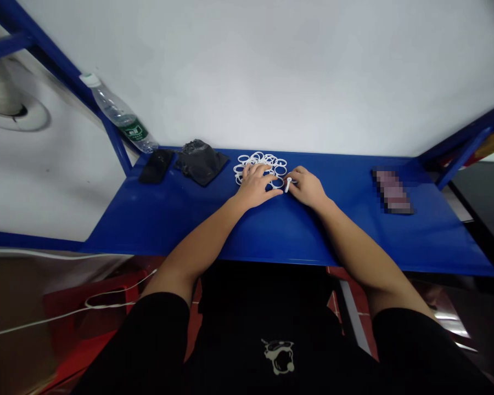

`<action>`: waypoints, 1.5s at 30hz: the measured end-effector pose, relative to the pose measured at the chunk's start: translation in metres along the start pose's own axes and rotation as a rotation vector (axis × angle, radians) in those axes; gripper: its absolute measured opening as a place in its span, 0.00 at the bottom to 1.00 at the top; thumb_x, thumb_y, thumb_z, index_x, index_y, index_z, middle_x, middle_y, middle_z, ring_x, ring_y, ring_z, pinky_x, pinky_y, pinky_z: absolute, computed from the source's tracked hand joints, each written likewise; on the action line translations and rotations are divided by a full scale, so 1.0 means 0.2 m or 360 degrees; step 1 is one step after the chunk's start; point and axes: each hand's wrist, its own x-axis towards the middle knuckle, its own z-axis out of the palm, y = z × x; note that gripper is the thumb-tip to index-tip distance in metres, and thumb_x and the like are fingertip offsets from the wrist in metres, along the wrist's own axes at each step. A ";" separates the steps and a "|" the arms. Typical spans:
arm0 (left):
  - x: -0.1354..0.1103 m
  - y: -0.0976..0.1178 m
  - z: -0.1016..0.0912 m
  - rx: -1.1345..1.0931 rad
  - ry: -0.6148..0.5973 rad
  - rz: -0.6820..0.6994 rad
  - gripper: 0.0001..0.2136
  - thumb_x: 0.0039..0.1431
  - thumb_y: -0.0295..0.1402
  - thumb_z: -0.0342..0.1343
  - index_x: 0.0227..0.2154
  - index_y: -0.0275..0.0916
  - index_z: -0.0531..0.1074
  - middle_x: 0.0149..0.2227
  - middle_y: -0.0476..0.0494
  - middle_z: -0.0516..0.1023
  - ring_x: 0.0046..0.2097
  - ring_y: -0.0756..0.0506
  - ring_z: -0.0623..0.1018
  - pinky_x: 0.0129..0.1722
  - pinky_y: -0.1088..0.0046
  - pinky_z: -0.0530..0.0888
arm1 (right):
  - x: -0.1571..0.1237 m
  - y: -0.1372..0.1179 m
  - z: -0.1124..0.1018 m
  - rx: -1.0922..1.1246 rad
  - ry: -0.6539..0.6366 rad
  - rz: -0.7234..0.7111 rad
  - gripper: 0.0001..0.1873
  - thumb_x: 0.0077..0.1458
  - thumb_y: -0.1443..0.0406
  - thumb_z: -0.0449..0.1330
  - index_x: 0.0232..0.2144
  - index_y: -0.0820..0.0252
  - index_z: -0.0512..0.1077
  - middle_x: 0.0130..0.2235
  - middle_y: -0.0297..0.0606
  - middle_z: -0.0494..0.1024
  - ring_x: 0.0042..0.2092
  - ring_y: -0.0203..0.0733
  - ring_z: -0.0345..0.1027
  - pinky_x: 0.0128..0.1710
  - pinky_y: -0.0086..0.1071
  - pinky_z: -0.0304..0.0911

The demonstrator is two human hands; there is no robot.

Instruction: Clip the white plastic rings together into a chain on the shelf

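Observation:
A pile of white rings lies on the blue tabletop near the wall. My left hand rests over the near side of the pile, palm down, with fingers spread and touching some of the rings. Just right of the pile, my right hand has its thumb and fingers closed on one white ring, which stands on edge and shows as a narrow loop. The fingers partly cover this ring, and my left hand hides some of the pile beneath it.
Left of the pile are a dark pouch, a black phone and a clear plastic bottle leaning by the blue frame. A blurred-out flat item lies on the right. A red stool and white cables are below the shelf.

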 end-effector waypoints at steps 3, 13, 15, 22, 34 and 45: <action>0.01 0.04 -0.02 -0.0063 -0.0010 0.0096 0.13 0.65 0.45 0.75 0.48 0.47 0.85 0.60 0.39 0.83 0.66 0.32 0.77 0.77 0.34 0.56 | -0.01 -0.04 -0.01 -0.0020 0.0101 0.0002 0.14 0.70 0.58 0.57 0.41 0.55 0.82 0.41 0.46 0.83 0.39 0.49 0.74 0.36 0.39 0.64; 0.01 0.05 -0.04 -0.0102 -0.0001 0.0148 0.08 0.75 0.30 0.56 0.40 0.45 0.78 0.52 0.43 0.87 0.59 0.38 0.80 0.75 0.44 0.61 | -0.02 -0.07 -0.02 0.0137 -0.0038 -0.0122 0.11 0.68 0.61 0.55 0.40 0.54 0.77 0.35 0.41 0.83 0.35 0.47 0.72 0.36 0.38 0.60; 0.01 0.04 -0.03 -0.0094 -0.0017 0.0157 0.08 0.76 0.30 0.54 0.40 0.45 0.77 0.52 0.43 0.86 0.59 0.38 0.80 0.73 0.45 0.62 | -0.02 -0.07 -0.03 0.0205 -0.0061 -0.0127 0.13 0.69 0.59 0.55 0.46 0.55 0.77 0.35 0.40 0.83 0.35 0.47 0.73 0.36 0.38 0.62; 0.02 0.04 -0.05 -0.0024 -0.0098 0.0206 0.08 0.76 0.31 0.52 0.42 0.44 0.76 0.52 0.42 0.86 0.57 0.39 0.80 0.67 0.52 0.67 | -0.02 -0.05 -0.03 0.0356 -0.0072 -0.0212 0.15 0.71 0.58 0.51 0.45 0.56 0.75 0.35 0.39 0.82 0.34 0.46 0.72 0.37 0.38 0.62; 0.02 0.04 -0.04 -0.0010 -0.0096 0.0212 0.09 0.79 0.33 0.51 0.43 0.43 0.77 0.51 0.42 0.86 0.57 0.40 0.80 0.63 0.55 0.71 | -0.02 -0.04 -0.04 0.0400 -0.0103 -0.0241 0.15 0.71 0.56 0.51 0.40 0.55 0.73 0.33 0.38 0.79 0.33 0.44 0.70 0.37 0.37 0.61; 0.02 0.05 -0.05 -0.0002 -0.0125 0.0244 0.08 0.79 0.33 0.52 0.43 0.43 0.76 0.52 0.42 0.85 0.58 0.40 0.80 0.63 0.56 0.71 | -0.01 -0.03 -0.03 0.0430 0.0013 -0.0270 0.13 0.62 0.62 0.51 0.36 0.56 0.76 0.34 0.40 0.82 0.35 0.46 0.74 0.40 0.39 0.65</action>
